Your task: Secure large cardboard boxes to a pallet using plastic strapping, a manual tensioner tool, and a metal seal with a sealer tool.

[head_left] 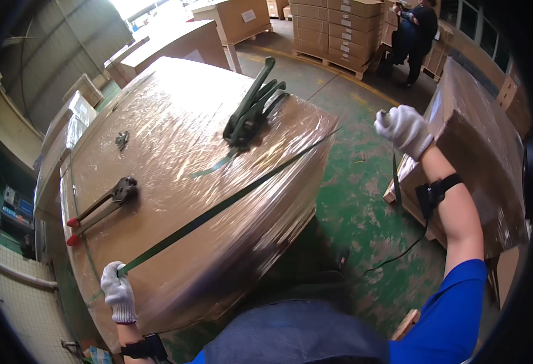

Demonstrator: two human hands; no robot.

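Observation:
A large carton wrapped in clear film [175,164] stands before me. My left hand [118,291], in a white knitted glove, is closed round a green packing strap [212,212] near the carton's left front corner. From there the strap runs taut across the top to the right-hand edge. Out to the right, over the floor, my gloved right hand [405,128] is closed, with a length of green strap hanging below it. On the carton lie a dark green strapping tensioner [251,115], a crimping tool with red handle tips [106,206] and a small heap of metal seals [121,141].
Another film-wrapped carton [479,145] stands close on the right. Stacked boxes on a pallet [338,33] and a person in dark clothing [421,36] are at the back. Green worn floor [363,212] lies between the cartons. More large cartons [175,42] are behind on the left.

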